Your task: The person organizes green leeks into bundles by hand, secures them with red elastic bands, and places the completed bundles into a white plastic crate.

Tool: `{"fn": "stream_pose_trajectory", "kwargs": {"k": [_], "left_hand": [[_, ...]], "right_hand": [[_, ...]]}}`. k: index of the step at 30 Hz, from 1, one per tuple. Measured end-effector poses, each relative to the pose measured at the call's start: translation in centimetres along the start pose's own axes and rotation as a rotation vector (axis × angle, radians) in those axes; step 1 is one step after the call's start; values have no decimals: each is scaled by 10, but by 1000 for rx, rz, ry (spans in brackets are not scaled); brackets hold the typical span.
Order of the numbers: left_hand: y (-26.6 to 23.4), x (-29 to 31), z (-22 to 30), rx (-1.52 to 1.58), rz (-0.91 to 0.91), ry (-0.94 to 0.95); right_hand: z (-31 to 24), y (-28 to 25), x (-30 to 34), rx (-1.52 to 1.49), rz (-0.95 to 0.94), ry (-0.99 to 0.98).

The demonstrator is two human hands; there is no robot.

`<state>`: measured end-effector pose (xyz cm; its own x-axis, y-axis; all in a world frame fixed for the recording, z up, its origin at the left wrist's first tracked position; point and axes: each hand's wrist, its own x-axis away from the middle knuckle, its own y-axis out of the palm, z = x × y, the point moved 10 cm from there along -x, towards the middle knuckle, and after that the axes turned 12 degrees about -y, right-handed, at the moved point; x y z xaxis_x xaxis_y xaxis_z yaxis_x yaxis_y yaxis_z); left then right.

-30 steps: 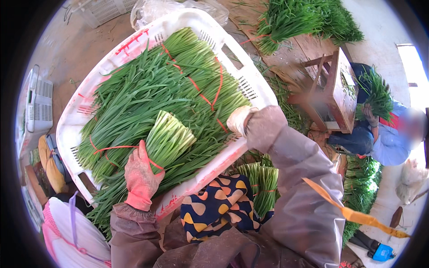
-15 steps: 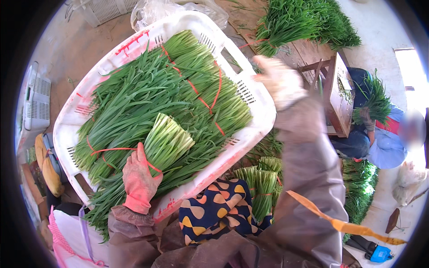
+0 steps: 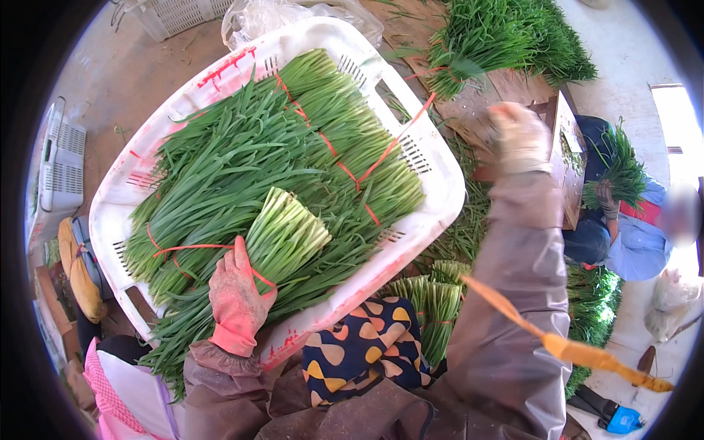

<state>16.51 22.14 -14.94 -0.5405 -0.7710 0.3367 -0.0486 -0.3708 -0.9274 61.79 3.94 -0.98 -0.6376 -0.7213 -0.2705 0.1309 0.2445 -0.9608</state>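
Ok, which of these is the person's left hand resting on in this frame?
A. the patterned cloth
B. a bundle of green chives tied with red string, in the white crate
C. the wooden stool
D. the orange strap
B: the left hand in a pink glove lies on the tied bundle of chives inside the white plastic crate.

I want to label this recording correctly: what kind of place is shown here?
Probably a farm packing area for green vegetables: a white plastic crate full of tied green bunches, more greens heaped on the ground, and another person bundling nearby.
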Motion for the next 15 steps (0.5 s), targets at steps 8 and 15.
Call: {"fn": "stream_pose_trajectory", "kwargs": {"k": [8,15], "left_hand": [[-1,-1,3,-13,-42,2],[0,1,1,11,-60,-13]], "right_hand": [[-45,92,74,103,-328,-528],[-205,180,119,7,-1129,-688]]}}
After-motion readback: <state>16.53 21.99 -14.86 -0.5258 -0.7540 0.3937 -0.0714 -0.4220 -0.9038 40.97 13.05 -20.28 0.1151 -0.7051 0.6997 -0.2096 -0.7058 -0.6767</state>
